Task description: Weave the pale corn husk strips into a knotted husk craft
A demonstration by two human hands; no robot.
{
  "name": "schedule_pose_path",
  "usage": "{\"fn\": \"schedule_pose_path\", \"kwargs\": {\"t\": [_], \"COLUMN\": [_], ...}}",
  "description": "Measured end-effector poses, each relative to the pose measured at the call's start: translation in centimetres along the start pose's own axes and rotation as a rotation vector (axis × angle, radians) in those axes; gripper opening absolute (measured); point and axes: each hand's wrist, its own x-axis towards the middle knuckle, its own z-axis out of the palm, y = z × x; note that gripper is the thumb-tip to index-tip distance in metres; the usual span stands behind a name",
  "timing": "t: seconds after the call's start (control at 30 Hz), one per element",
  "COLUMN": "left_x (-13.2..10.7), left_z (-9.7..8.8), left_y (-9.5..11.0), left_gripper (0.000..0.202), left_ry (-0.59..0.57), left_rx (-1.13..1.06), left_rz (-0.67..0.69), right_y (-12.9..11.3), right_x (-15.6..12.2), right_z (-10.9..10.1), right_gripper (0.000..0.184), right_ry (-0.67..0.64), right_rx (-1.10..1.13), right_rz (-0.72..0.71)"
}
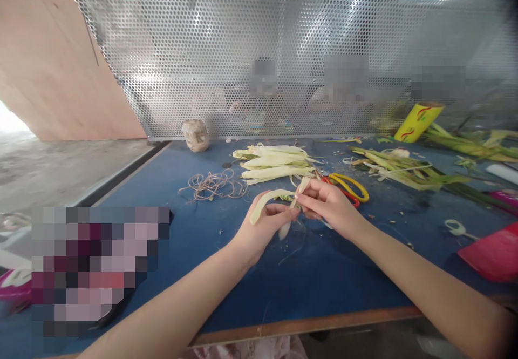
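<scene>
Pale corn husk strips (pixel 265 203) cross between my two hands above the blue table. My left hand (pixel 269 224) is closed, thumb and fingers pinching the strips; one curved end arches over its back. Fingertips of my right hand (pixel 321 200) pinch the husk close to my left fingertips, where the strips meet. A small piece of green material shows between the hands, partly covered by fingers. Just beyond lies a stack of flat corn husks (pixel 277 163). Scissors (pixel 343 186) with yellow and red handles rest beside my right hand, their blades partly hidden by the husks.
Loose tangled string (pixel 212 186) lies left of the stack, with a whitish roll (pixel 196 135) behind it. Green husks (pixel 400 167) and a yellow tube (pixel 418 122) are at right, near a pink object (pixel 491 252). A perforated metal screen (pixel 243 40) borders the table's back.
</scene>
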Motion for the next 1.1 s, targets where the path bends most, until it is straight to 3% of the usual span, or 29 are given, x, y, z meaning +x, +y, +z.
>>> {"fn": "schedule_pose_path", "kwargs": {"t": [0.17,0.23,0.3,0.4,0.47,0.67,0.9,1.1], "left_x": [-1.0,-1.4,-1.5,-1.2,-0.9,-0.8,-0.5,-0.4], "left_z": [0.8,1.1,1.2,1.0,0.8,0.4,0.1,0.1], "left_y": [0.2,0.2,0.2,0.2,0.4,0.6,0.4,0.1], "left_gripper": [0.005,0.011,0.015,0.032,0.038,0.018,0.03,0.034], "left_ry": [-0.03,-0.114,-0.138,0.006,0.066,-0.026,-0.039,-0.069], "left_rx": [-0.149,-0.146,-0.082,0.069,0.137,0.093,0.12,0.176], "left_rz": [-0.181,-0.224,-0.159,0.083,0.172,0.192,0.166,0.185], "right_y": [-0.1,-0.1,-0.1,0.0,0.0,0.1,0.1,-0.6], "right_x": [-0.4,-0.5,-0.7,-0.9,-1.1,-1.2,-1.0,-0.8], "right_z": [0.0,0.0,0.1,0.2,0.2,0.3,0.2,0.4], "right_gripper": [0.015,0.015,0.016,0.015,0.016,0.01,0.014,0.015], "right_ry": [0.167,0.192,0.187,0.155,0.138,0.05,0.063,0.013], "right_rx": [-0.387,-0.465,-0.5,-0.494,-0.483,-0.378,-0.407,-0.246], "right_rz": [-0.158,-0.189,-0.206,-0.228,-0.247,-0.238,-0.187,-0.135]}}
